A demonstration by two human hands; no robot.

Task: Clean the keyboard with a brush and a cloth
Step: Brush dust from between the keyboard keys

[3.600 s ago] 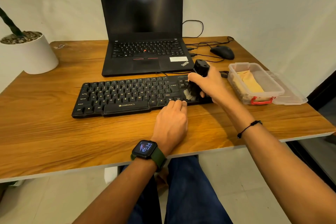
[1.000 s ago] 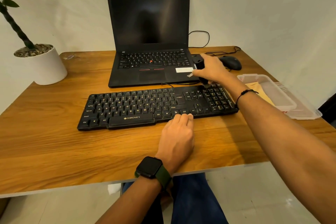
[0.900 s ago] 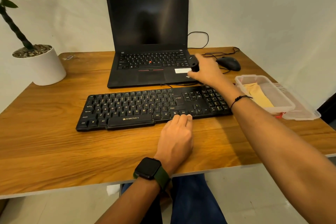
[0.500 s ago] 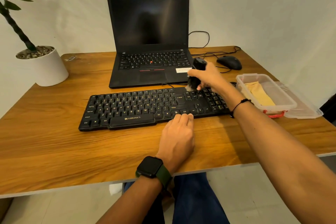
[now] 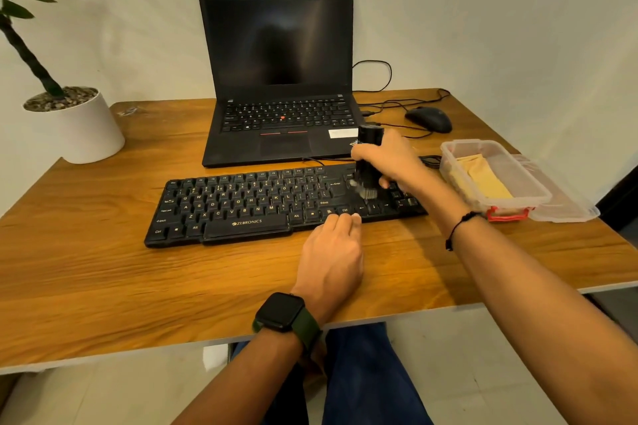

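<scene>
Desk: warm wood-grain table (image 5: pixel 103 269) against a plain pale wall.
Keyboard: long flat black plastic keyboard (image 5: pixel 248 203), lying in front of an open laptop (image 5: pixel 276 79).
Brush: stubby black brush (image 5: pixel 368 162), upright, pale bristles touching the keys right of the main block.
Right hand: right hand (image 5: pixel 386 159) wrapped tight round the brush handle.
Left hand: left hand (image 5: pixel 331 259), fingers pressed together, tips on the keyboard's front edge.
Cloth: folded yellow cloth (image 5: pixel 480 176) in a clear box (image 5: pixel 538 195), right of the keyboard.

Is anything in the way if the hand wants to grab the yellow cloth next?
Nothing visible blocks it. The cloth lies in an open clear box with no lid over it, just right of the right hand. That hand holds the brush on the keyboard, so it is not free yet.
</scene>
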